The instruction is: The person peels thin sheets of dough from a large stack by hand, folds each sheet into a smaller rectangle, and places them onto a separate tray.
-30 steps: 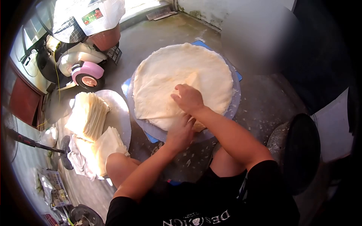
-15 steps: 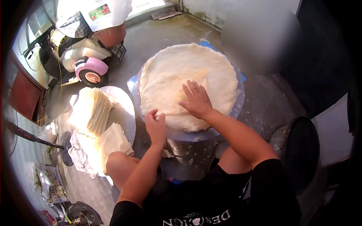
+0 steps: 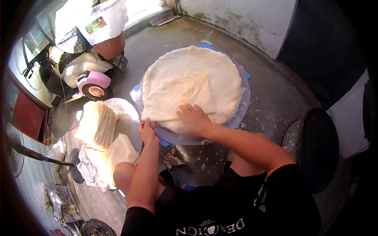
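While the person sits on the concrete floor [image 3: 271,98], the stack of round sheets [image 3: 191,78] lies flat on a round metal tray [image 3: 241,112]. This tray rests on a blue board [image 3: 134,93], directly ahead of the person's knees. The sheets are pale, thin and slightly wrinkled, and they cover nearly the whole tray, leaving only a narrow rim bare.

Right hand [image 3: 193,118]: palm down on the near edge of the stack, fingers extended and slightly spread, pressing on the top sheet. The forearm crosses the near rim of the tray.

Left hand [image 3: 146,131]: positioned at the near-left rim, just beside the right hand but apart from it. Its fingers are curled together and pinch the edge of the stack. How many sheets are pinched cannot be told.

Surroundings:
- A second round tray [image 3: 130,116] stands to the left, touching or nearly touching the first.
- A leaning pile of folded sheets [image 3: 96,124] sits on it.
- A smaller folded pile [image 3: 120,151] lies nearer the person, partly over a white cloth [image 3: 87,170].
- A pink-and-white scooter [image 3: 84,74] is parked at far left.
- A dark round stool [image 3: 319,153] stands at the right.
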The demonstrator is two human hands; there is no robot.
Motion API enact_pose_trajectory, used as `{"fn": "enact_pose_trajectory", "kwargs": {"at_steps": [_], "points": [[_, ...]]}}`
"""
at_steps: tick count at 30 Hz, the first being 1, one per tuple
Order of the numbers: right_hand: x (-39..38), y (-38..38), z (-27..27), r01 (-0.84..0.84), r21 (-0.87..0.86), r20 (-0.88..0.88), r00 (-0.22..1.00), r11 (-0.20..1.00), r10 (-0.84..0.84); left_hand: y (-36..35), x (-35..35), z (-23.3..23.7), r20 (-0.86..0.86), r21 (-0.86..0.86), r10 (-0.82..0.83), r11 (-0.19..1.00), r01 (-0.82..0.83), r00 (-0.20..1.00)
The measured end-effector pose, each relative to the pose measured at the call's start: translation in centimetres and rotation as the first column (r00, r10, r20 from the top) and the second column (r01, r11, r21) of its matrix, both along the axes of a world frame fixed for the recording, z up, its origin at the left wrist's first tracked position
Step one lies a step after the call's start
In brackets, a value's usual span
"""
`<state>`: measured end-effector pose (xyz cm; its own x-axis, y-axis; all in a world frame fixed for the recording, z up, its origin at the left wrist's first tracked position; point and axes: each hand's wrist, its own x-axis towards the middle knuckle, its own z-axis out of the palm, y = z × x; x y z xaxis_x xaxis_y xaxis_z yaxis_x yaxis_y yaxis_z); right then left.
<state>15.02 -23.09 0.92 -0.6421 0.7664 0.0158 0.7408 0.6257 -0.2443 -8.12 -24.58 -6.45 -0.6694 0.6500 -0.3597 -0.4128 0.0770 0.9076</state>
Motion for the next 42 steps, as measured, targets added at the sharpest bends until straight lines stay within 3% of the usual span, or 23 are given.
{"fn": "enact_pose_trajectory", "kwargs": {"at_steps": [1,2,4,5,7,9,11,13,14,17,19,21,22,24,25,28,29,31,36,38,39,41,42], "points": [[-0.2,-0.7,-0.7,0.003,-0.006,-0.002,1.0,1.0,-0.003,0.0,0.4,0.2,-0.125,0.054,-0.001,0.998,0.008,0.992],[-0.5,-1.3,-1.7,0.01,-0.008,-0.009,1.0,1.0,-0.01,0.0,0.9,0.8,-0.13,0.049,-0.01,0.999,0.016,0.991],[-0.4,-2.1,-3.2,-0.007,0.069,-0.04,0.999,0.998,0.01,0.5,2.4,2.7,-0.38,0.22,0.056,0.975,0.032,0.923],[-0.2,-2.3,-3.9,0.005,0.065,-0.049,0.999,0.998,-0.002,0.8,3.1,3.5,-0.388,0.216,0.044,0.975,0.045,0.921],[0.0,-2.7,-5.2,0.033,0.288,-0.226,0.974,0.957,0.035,1.4,4.6,5.3,-0.821,0.253,0.014,0.905,0.342,0.57],[0.5,-3.0,-5.2,0.021,0.256,-0.203,0.979,0.966,0.032,1.7,9.0,9.3,-0.908,0.232,-0.029,0.797,0.558,0.419],[0.5,-2.4,-6.1,0.005,0.235,-0.172,0.984,0.972,0.036,2.9,11.9,9.3,-0.994,0.024,-0.052,0.752,0.659,0.095],[-0.4,-0.5,-9.1,-0.095,-0.048,-0.476,0.877,0.994,0.06,2.8,14.5,9.1,-0.94,-0.336,-0.299,0.714,0.614,-0.167],[-0.1,-1.5,-7.7,-0.027,-0.055,-0.552,0.834,0.998,-0.008,3.4,14.6,7.7,-0.889,-0.457,-0.356,0.656,0.6,-0.289],[0.7,-2.4,-5.2,-0.036,0.061,-0.38,0.923,0.997,0.057,4.1,14.4,7.3,-0.855,-0.501,-0.458,0.606,0.618,-0.245],[1.4,-3.2,-3.0,0.016,0.015,-0.426,0.904,1.0,-0.008,5.3,13.3,7.1,-0.838,-0.512,-0.502,0.589,0.626,-0.214],[2.0,-2.6,-2.0,0.048,-0.026,-0.461,0.886,0.998,-0.055,6.3,12.1,7.3,-0.909,-0.407,-0.357,0.641,0.651,-0.217],[2.7,-1.9,-1.7,0.073,0.077,-0.402,0.915,0.994,-0.036,7.2,11.7,7.3,-0.908,-0.407,-0.358,0.64,0.651,-0.216],[3.9,-0.1,-1.2,0.16,0.282,-0.365,0.93,0.946,-0.048,9.3,11.0,6.8,-0.903,-0.343,-0.085,0.733,0.587,-0.421],[4.5,0.9,-1.3,0.161,0.281,-0.362,0.931,0.946,-0.051,10.2,10.8,6.6,-0.904,-0.341,-0.085,0.732,0.59,-0.418],[6.0,3.2,-2.8,0.339,0.281,-0.365,0.903,0.898,-0.226,13.2,10.0,5.9,-0.708,-0.628,-0.286,0.672,0.392,-0.646],[6.4,3.5,-3.0,0.36,0.222,-0.355,0.896,0.906,-0.269,13.6,9.7,5.7,-0.707,-0.63,-0.279,0.665,0.4,-0.65],[6.8,3.6,-3.8,0.391,0.156,-0.342,0.883,0.907,-0.322,14.1,8.9,4.9,-0.641,-0.758,-0.589,0.587,0.284,-0.492],[6.6,3.6,-3.9,0.406,0.1,-0.327,0.876,0.908,-0.356,14.1,8.3,4.7,-0.676,-0.736,-0.598,0.575,0.356,-0.431],[6.5,3.8,-3.6,0.408,0.087,-0.335,0.871,0.909,-0.359,13.4,8.7,5.4,-0.776,-0.598,-0.409,0.72,0.353,-0.48],[6.5,3.8,-3.4,0.416,0.072,-0.343,0.864,0.907,-0.369,13.2,8.7,5.3,-0.774,-0.601,-0.414,0.718,0.351,-0.479],[6.7,3.6,-2.7,0.432,0.005,-0.335,0.851,0.902,-0.405,12.7,8.8,4.9,-0.876,-0.399,-0.187,0.798,0.452,-0.444],[6.8,3.7,-2.2,0.445,-0.055,-0.328,0.838,0.894,-0.437,12.2,9.1,4.4,-0.878,-0.399,-0.19,0.798,0.451,-0.44]]}}
